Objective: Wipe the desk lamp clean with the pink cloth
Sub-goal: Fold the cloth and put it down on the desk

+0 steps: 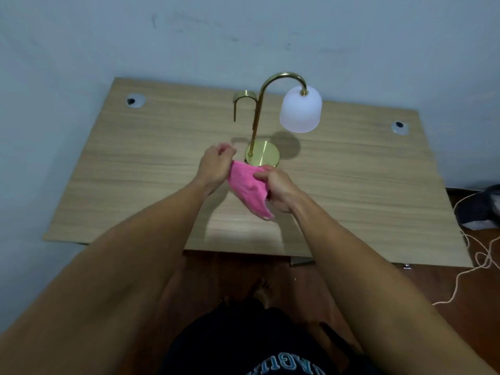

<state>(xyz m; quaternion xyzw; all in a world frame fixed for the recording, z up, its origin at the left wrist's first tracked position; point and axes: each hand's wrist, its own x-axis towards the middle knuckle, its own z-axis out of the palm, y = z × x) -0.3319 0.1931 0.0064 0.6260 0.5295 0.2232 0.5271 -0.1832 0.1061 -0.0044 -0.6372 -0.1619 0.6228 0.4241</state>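
A desk lamp stands upright near the middle of the wooden desk (135, 163): a round brass base (263, 154), a curved brass stem (257, 117) and a white frosted shade (301, 109) hanging to the right. The pink cloth (247, 185) is stretched between both hands just in front of the base, above the desk. My left hand (215, 165) pinches its upper left corner. Gripping the right side is my right hand (277, 189), with a tail of cloth hanging below it. Neither hand touches the lamp.
Two round cable grommets sit in the desk, one at the back left (135, 100) and one at the right (400, 127). A pale blue wall runs behind and to the left. A white cord (476, 261) and a dark bundle (484, 209) lie on the floor at right.
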